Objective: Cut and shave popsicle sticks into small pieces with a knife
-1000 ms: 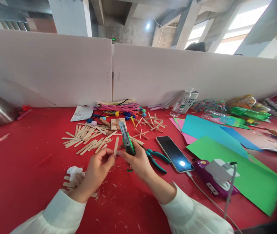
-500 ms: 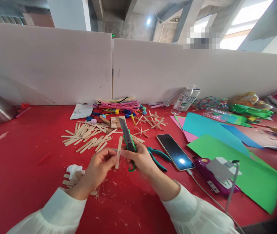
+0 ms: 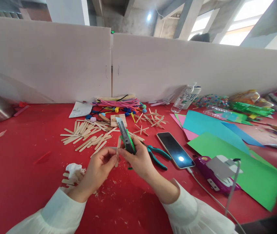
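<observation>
My left hand (image 3: 96, 170) pinches a pale wooden craft stick (image 3: 118, 147) by its lower end and holds it upright over the red table (image 3: 18, 169). My right hand (image 3: 139, 160) grips a green and grey utility knife (image 3: 125, 136) with the blade pushed out, its edge pressed against the stick's side. Wood shavings lie on the table below both hands. White sleeves cover both wrists.
A pile of loose craft sticks (image 3: 87, 135) and pipe cleaners (image 3: 118, 104) lies behind the hands. Teal pliers (image 3: 156, 155), a phone (image 3: 174, 150), a purple glue gun (image 3: 216, 172) with a cord and coloured paper sheets (image 3: 216, 136) sit to the right. A crumpled tissue (image 3: 73, 169) lies at the left. White partitions (image 3: 55, 61) stand behind.
The stick in my left hand has been drawn slightly closer and the knife shifted a little along it. The camera view tilted down a bit.
</observation>
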